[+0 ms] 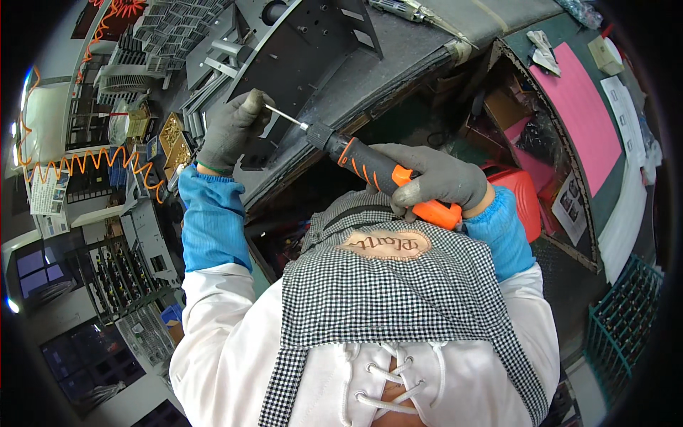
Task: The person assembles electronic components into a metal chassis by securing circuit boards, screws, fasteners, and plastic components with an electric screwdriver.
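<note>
In my right hand [445, 174], closed round its grip, is a black and orange electric screwdriver [370, 165]. Its long thin bit [287, 114] points up and left toward my left hand [238, 132]. There the gloved thumb and fingers are pinched together at the tip of the bit; whatever is between them is too small to make out. Just beyond my left hand a dark metal housing [313, 67] with holes and cut-out flanges stands on the grey workbench [420, 43]. Both hands wear grey gloves below blue sleeve covers.
Yellowish bins of small brass-coloured parts [173, 135] sit left of my left hand. Stacked grey metal brackets [174, 32] lie at the far left. Another screwdriver [420, 14] rests on the bench's far side. Orange coiled hoses [107, 160] hang at left; a pink sheet [576, 114] lies right.
</note>
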`<action>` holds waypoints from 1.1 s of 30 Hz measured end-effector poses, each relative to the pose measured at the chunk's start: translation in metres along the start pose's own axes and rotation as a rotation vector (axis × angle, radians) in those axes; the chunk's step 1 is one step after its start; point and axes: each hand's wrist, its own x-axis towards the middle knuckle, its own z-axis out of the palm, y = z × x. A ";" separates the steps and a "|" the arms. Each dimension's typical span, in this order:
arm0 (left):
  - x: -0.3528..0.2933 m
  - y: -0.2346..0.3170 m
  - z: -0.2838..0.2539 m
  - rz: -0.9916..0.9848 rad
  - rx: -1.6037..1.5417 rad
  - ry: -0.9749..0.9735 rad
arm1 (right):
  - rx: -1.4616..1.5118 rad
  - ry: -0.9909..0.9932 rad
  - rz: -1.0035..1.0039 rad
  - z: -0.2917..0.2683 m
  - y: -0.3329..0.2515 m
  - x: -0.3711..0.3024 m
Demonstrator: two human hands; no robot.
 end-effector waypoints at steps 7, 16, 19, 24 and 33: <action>0.007 0.000 -0.023 0.090 0.077 -0.175 | -0.070 -0.040 0.062 0.002 -0.014 0.005; -0.007 0.015 -0.100 0.345 -0.117 0.177 | 0.069 0.263 -0.210 0.019 0.003 0.013; 0.026 -0.034 -0.128 0.079 0.269 0.188 | 0.196 0.381 -0.258 0.023 0.011 0.017; 0.116 -0.144 -0.082 0.235 0.445 -0.285 | 0.216 0.465 -0.287 0.037 0.022 0.032; 0.184 -0.196 -0.159 0.283 0.273 -0.289 | 0.276 0.694 -0.283 0.072 0.032 0.032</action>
